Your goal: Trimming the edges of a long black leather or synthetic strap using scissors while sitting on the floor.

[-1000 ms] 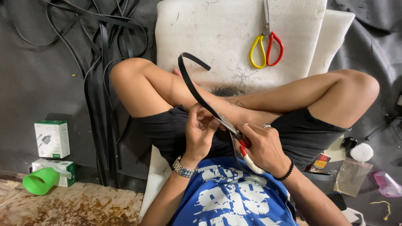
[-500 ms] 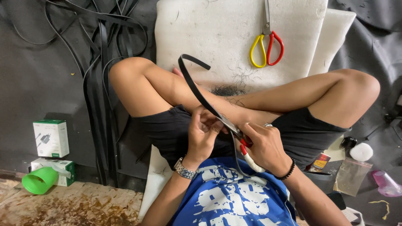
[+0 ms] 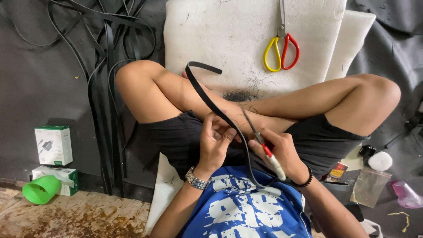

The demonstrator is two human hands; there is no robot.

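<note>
One white foam slab (image 3: 229, 39), largest item, laid flat on dark grey sheeting (image 3: 39, 79) beneath crossed bare legs; a second, thinner white foam piece (image 3: 354, 39) tucked behind its right edge. One heap of loose black strips (image 3: 110, 88), many and overlapping, beyond exact count, trailing down the left of the sheeting. One long black flat strip (image 3: 207, 94), rising from the lap, curving over the left knee, free end bent back above the foam; judged light, limp and springy, smooth enough to slide through fingers, best pinched flat close to the working point. Two small white-and-green cardboard boxes (image 3: 53, 144), stacked at far left. One bright green plastic cup (image 3: 40, 189), on its side just beside the lower box. One pair of large scissors with one yellow and one red loop handle (image 3: 282, 48), lying untouched on the slab. Left hand (image 3: 214, 142), fingers curled, pinching the strip. Right hand (image 3: 282, 152), closed around one slim metal-tipped cutting tool with red and white grip (image 3: 264, 147), tip touching the strip. One metal wristwatch (image 3: 196, 178); one black bead bracelet (image 3: 307, 178).
</note>
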